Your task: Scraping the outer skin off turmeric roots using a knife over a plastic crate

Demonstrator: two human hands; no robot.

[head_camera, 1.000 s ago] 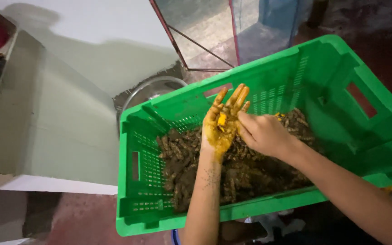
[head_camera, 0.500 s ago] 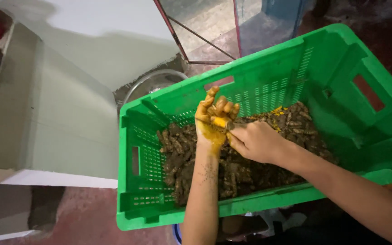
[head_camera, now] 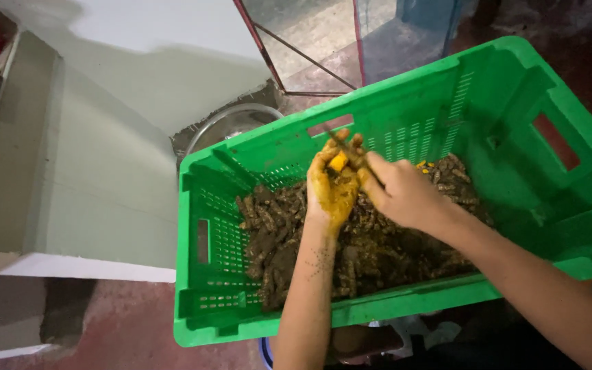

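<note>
The left hand (head_camera: 334, 188), stained deep yellow, is closed around a small root piece (head_camera: 338, 162) whose bright orange-yellow flesh shows. The right hand (head_camera: 402, 195) pinches a thin dark blade (head_camera: 351, 152) laid against that piece. Both hover over a green slotted crate (head_camera: 460, 96) holding a heap of brown, earthy roots (head_camera: 289, 240). Most look unpeeled, so much seems left. A metal bowl (head_camera: 231, 127) sits behind the crate.
</note>
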